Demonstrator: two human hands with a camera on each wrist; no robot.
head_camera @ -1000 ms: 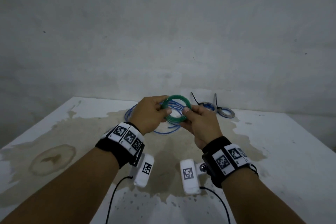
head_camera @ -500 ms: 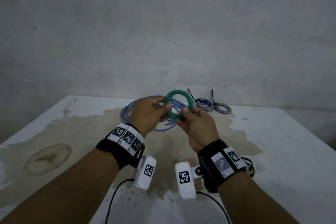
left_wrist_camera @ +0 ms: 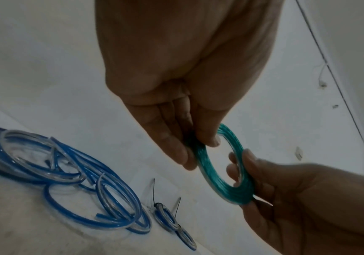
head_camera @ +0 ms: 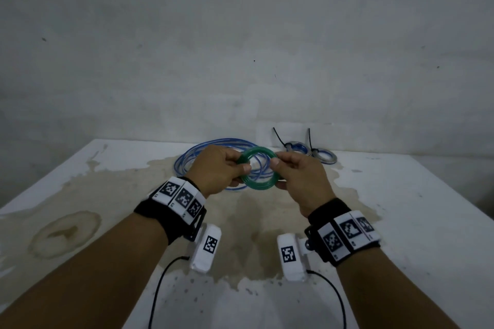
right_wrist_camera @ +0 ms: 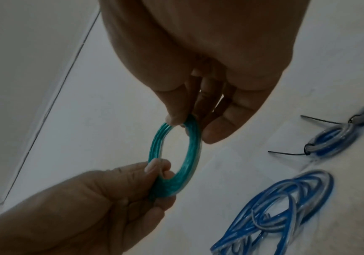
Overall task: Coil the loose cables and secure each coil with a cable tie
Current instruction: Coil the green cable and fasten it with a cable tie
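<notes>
A small coil of green cable (head_camera: 260, 186) hangs in the air above the table, held between both hands. My left hand (head_camera: 240, 167) pinches its left side with thumb on top and fingers beneath. My right hand (head_camera: 279, 165) pinches the right side the same way. The wrist views show the green coil (left_wrist_camera: 204, 165) (right_wrist_camera: 189, 155) as several tight turns with no tie visible on it. A loose blue cable (head_camera: 187, 160) lies in wide loops on the table behind my hands.
Two small blue coils (head_camera: 295, 147) (head_camera: 327, 156), each bound with a black cable tie (head_camera: 278, 136), lie at the back of the white table (head_camera: 414, 208) by the wall. A brown stain spreads over the middle and left of the table.
Both hands keep hold of the green coil. My right wrist has rolled over so the back of the hand faces up, and the coil has tipped flatter.
</notes>
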